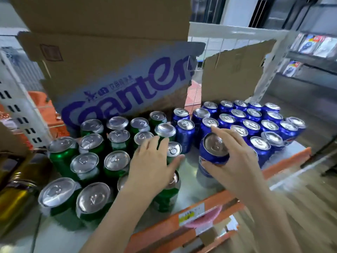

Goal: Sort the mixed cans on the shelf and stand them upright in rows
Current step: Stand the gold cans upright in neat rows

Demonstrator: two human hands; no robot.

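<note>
Head view, shelf [197, 167]: you have the cans split by colour, which is why a bare strip of shelf runs down the middle between the two groups.
Head view, green cans [116, 136]: they stand upright in rough rows on your left, tops up, packed close so each row props the next.
Head view, blue cans [253, 123]: they fill the right side in tight upright rows, reaching back to the torn cardboard flap [235, 73] behind them.
Head view, left hand [155, 165]: your fingers lie fairly straight and spread over the near edge of the green group, thumb out toward a green can [174, 152] at the edge of the gap. It looks like a steadying or nudging touch, not a grasp; whether the palm presses the can beneath it, you cannot tell from here.
Head view, right hand [235, 156]: your fingers and thumb curl round a blue can [213, 152], gripping it near the top. The can tilts slightly and sits at the front left corner of the blue group, so you probably hold it high to set it square.
Head view, printed carton [118, 84]: it leans behind the green cans and walls off the back of that side.
Step judged: you seem to be seating one of the last blue cans.
Progress judged: nearly done; no can lies on its side.
Risk judged: a tilted can set down carelessly could knock its neighbours.
</note>
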